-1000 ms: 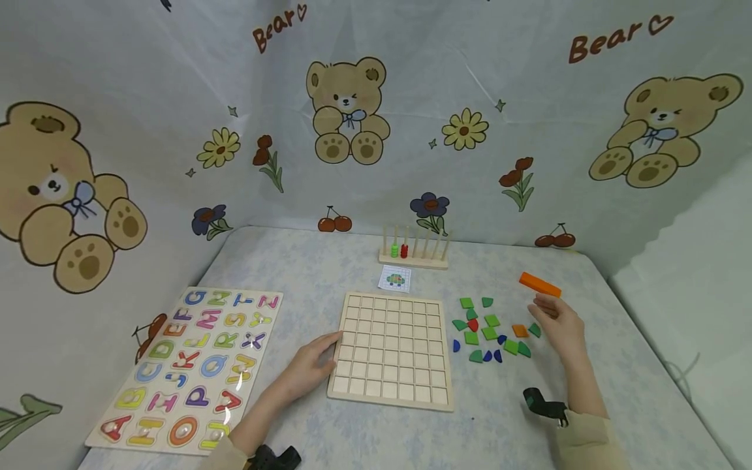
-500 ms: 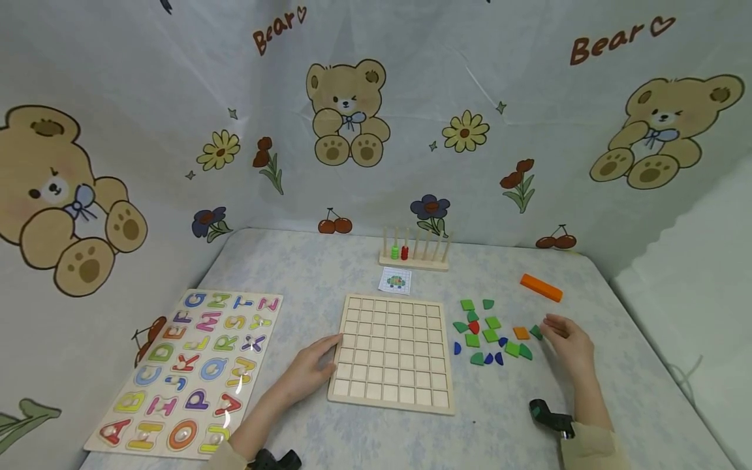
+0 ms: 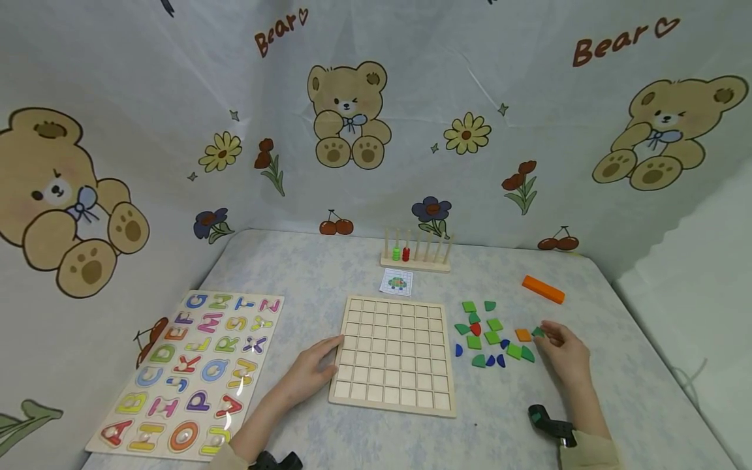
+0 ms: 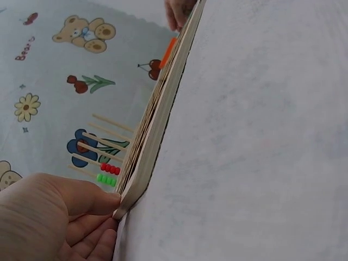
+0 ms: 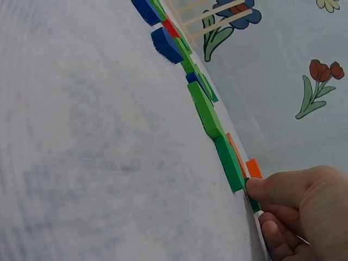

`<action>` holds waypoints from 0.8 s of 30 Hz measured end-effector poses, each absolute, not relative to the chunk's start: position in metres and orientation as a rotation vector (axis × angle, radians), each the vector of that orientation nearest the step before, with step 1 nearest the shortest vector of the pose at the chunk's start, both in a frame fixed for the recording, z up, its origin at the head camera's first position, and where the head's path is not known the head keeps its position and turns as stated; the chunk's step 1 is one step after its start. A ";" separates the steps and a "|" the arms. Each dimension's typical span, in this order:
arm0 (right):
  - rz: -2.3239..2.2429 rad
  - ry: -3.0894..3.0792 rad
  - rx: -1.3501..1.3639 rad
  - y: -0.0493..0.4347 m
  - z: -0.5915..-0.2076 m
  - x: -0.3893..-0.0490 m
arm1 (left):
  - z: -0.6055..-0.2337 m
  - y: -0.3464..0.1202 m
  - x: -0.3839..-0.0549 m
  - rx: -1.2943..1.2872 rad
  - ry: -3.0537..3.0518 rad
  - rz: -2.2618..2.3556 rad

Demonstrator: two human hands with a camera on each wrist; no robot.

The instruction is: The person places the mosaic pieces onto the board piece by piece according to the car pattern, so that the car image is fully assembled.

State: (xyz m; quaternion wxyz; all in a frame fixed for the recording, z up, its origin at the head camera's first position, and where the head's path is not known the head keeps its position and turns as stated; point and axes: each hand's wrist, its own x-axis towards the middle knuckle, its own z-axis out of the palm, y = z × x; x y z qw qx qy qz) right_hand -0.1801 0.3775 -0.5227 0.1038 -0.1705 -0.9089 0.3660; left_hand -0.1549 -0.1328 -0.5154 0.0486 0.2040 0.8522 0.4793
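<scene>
My left hand (image 3: pixel 308 371) rests beside the wooden grid board (image 3: pixel 392 408), its thumb and fingertips touching the left edge. In the left wrist view, the thumb lies against a corner of the board (image 4: pixel 147 168). Over at the right, my right hand (image 3: pixel 565 352) pinches a green quarter-circle piece (image 3: pixel 537 332) on the table. That green piece (image 5: pixel 254 203) is partly hidden behind the thumb in the right wrist view. Close by are an orange square piece (image 3: pixel 523 335) and another green quarter-circle piece (image 3: pixel 527 354). Several green, blue and red pieces lie between the board and this hand.
An alphabet puzzle board (image 3: pixel 196 372) lies at the left. Behind the grid stand a pegged bead rack (image 3: pixel 416 264) and a small turtle pattern card (image 3: pixel 396 282). An orange bar (image 3: pixel 543 289) lies beyond my right hand.
My right hand has drawn back from the orange bar toward me and come onto the green quarter-circle piece, which it now pinches. The left hand has stayed at the board's edge.
</scene>
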 end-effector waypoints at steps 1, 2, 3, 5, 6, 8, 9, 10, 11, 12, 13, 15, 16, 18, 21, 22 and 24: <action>1.063 -2.688 -0.492 0.377 -0.523 -0.180 | -0.515 -0.133 -0.155 0.620 2.597 1.461; 1.045 -2.696 -0.480 0.376 -0.523 -0.180 | -0.516 -0.133 -0.155 0.621 2.600 1.461; 1.033 -2.699 -0.469 0.376 -0.522 -0.179 | -0.515 -0.133 -0.154 0.619 2.599 1.462; 1.017 -2.699 -0.454 0.375 -0.521 -0.179 | -0.516 -0.132 -0.154 0.622 2.602 1.462; 1.008 -2.698 -0.449 0.374 -0.521 -0.179 | -0.516 -0.132 -0.154 0.622 2.604 1.461; 0.988 -2.694 -0.438 0.375 -0.522 -0.179 | -0.516 -0.132 -0.154 0.626 2.607 1.458; 0.981 -2.690 -0.433 0.375 -0.523 -0.179 | -0.516 -0.132 -0.154 0.626 2.608 1.456; 0.977 -2.685 -0.427 0.375 -0.523 -0.179 | -0.516 -0.132 -0.154 0.626 2.610 1.452; 0.971 -2.682 -0.422 0.375 -0.525 -0.179 | -0.516 -0.132 -0.154 0.630 2.611 1.449; 0.966 -2.679 -0.416 0.375 -0.526 -0.180 | -0.516 -0.132 -0.155 0.630 2.612 1.447; 0.960 -2.677 -0.408 0.376 -0.527 -0.180 | -0.516 -0.132 -0.155 0.631 2.613 1.443; 0.950 -2.672 -0.388 0.376 -0.529 -0.180 | -0.517 -0.132 -0.155 0.628 2.614 1.436; 0.942 -2.670 -0.376 0.376 -0.530 -0.181 | -0.517 -0.132 -0.155 0.627 2.615 1.433; 0.925 -2.666 -0.358 0.376 -0.532 -0.182 | -0.517 -0.132 -0.156 0.624 2.617 1.430; 0.943 -2.638 -0.384 0.375 -0.532 -0.183 | -0.517 -0.132 -0.156 0.623 2.617 1.428; 0.959 -2.624 -0.406 0.374 -0.531 -0.183 | -0.517 -0.132 -0.156 0.624 2.617 1.430; 1.001 -2.595 -0.456 0.372 -0.528 -0.183 | -0.517 -0.132 -0.156 0.622 2.615 1.435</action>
